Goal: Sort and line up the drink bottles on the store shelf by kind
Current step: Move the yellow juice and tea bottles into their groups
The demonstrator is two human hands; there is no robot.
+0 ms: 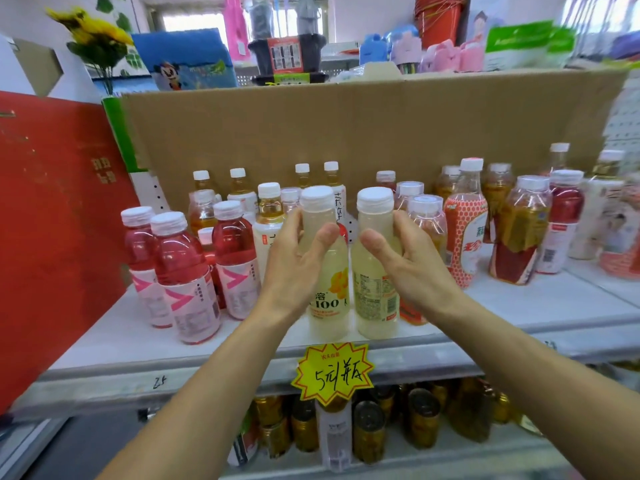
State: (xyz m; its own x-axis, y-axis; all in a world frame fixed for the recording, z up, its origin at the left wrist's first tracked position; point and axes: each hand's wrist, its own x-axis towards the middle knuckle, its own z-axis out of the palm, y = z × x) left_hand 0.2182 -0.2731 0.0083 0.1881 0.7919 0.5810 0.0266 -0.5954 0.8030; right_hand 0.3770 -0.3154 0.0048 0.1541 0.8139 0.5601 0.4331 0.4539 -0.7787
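Observation:
Two pale yellow drink bottles with white caps stand side by side at the front middle of the white shelf [519, 306]. My left hand [294, 261] wraps the left pale bottle [329, 289] at its shoulder. My right hand [401, 254] wraps the right pale bottle [372, 296] the same way. Their bases sit near the shelf's front edge. To the left stand pink drink bottles [183, 275]. Amber tea bottles [239, 188] stand behind them. To the right are red and orange labelled bottles [464, 237].
A cardboard sheet [346, 133] backs the shelf. A red panel [52, 220] closes the left side. A yellow star price tag [332, 372] hangs from the shelf edge. Jars and bottles [370, 431] fill the shelf below. Bare shelf lies at the front right.

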